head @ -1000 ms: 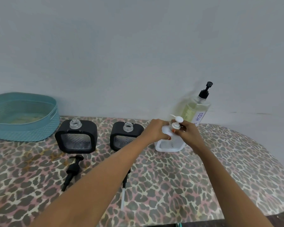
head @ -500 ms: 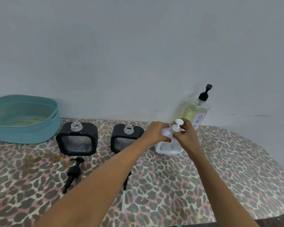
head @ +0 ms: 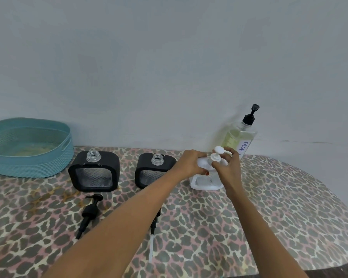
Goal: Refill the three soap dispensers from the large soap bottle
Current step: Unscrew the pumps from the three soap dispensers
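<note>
Two black square dispensers stand with open necks: the left dispenser (head: 94,174) and the middle dispenser (head: 153,169). To their right stands a white dispenser (head: 206,181). My left hand (head: 189,164) grips its top shoulder. My right hand (head: 228,166) pinches the collar of its white pump (head: 218,154). Behind them, against the wall, stands the large soap bottle (head: 238,138) with yellowish soap, a black pump and a handwritten label. One removed black pump (head: 89,213) lies on the table in front of the left dispenser. A second pump (head: 153,233) lies partly under my left forearm.
A teal plastic basket (head: 31,162) sits at the far left against the wall. The table (head: 269,217) has a leopard-print cover and a rounded right end. A pale wall rises directly behind everything.
My right hand has shifted its grip around the white pump's collar and the pump head has turned. My left hand keeps holding the white dispenser. The view has tilted slightly.
</note>
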The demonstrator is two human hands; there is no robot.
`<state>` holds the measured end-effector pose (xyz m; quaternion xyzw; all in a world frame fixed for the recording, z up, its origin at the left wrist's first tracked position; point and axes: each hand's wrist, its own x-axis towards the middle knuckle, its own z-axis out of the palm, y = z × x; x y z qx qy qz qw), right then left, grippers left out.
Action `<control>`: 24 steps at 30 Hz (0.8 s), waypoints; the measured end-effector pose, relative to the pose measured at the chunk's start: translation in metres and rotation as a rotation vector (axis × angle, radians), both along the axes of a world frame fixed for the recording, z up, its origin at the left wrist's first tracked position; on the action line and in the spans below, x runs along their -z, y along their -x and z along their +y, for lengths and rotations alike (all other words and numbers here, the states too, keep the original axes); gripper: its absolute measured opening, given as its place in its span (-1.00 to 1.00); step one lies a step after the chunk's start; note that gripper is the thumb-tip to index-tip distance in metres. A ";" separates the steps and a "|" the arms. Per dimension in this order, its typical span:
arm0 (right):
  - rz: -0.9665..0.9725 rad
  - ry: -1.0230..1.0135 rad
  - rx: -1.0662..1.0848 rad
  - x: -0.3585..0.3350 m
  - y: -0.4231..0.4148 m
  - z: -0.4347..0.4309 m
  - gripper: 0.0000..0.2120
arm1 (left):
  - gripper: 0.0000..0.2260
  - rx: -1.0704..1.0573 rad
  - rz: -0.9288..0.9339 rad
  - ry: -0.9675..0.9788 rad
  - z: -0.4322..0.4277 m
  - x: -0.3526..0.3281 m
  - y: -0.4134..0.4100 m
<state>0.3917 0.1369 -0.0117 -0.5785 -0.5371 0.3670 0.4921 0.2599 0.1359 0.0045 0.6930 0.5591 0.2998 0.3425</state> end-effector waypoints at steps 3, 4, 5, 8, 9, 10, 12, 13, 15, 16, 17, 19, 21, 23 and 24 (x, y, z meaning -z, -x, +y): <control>-0.098 -0.030 0.087 0.002 0.003 0.003 -0.40 | -0.46 -0.003 0.009 0.000 0.001 0.001 0.000; -0.122 -0.048 0.111 0.001 0.005 0.003 -0.41 | -0.46 -0.002 0.009 -0.001 0.001 0.001 0.000; -0.134 -0.059 0.126 0.002 0.005 0.002 -0.44 | -0.46 -0.003 0.009 -0.001 0.001 0.001 0.000; -0.117 -0.073 0.136 0.001 0.005 0.000 -0.54 | -0.45 -0.008 0.007 -0.004 0.001 0.002 0.000; -0.106 -0.081 0.132 0.000 0.004 -0.001 -0.58 | -0.45 -0.008 0.006 -0.006 0.001 0.002 0.000; -0.101 -0.090 0.123 0.000 0.003 -0.002 -0.61 | -0.46 -0.007 0.004 -0.008 0.001 0.002 0.001; -0.101 -0.093 0.096 0.000 0.001 -0.004 -0.64 | -0.47 -0.006 -0.003 -0.008 0.000 0.001 0.001; -0.101 -0.085 0.079 -0.001 0.000 -0.005 -0.65 | -0.47 -0.004 -0.007 -0.007 0.000 0.001 0.001; -0.102 -0.055 0.049 -0.001 -0.001 -0.005 -0.63 | -0.49 -0.001 -0.012 -0.003 0.000 0.001 0.001; -0.112 -0.043 0.037 -0.001 -0.001 -0.004 -0.58 | -0.50 -0.002 -0.014 0.000 0.000 0.001 0.001; -0.128 -0.042 0.029 -0.001 0.001 -0.003 -0.52 | -0.51 -0.003 -0.017 0.003 0.000 0.001 0.000; -0.211 -0.074 0.056 0.000 0.004 0.000 -0.46 | -0.51 -0.003 -0.016 0.008 0.000 0.000 0.001; -0.285 -0.117 0.101 0.002 0.006 0.002 -0.49 | -0.49 -0.001 -0.013 0.003 -0.001 0.000 0.001; -0.262 -0.116 0.097 0.002 0.006 0.003 -0.58 | -0.53 0.001 -0.016 -0.007 -0.002 -0.001 0.000; -0.242 -0.105 0.081 0.002 0.005 0.002 -0.61 | -0.54 0.000 -0.015 -0.010 -0.002 -0.001 0.000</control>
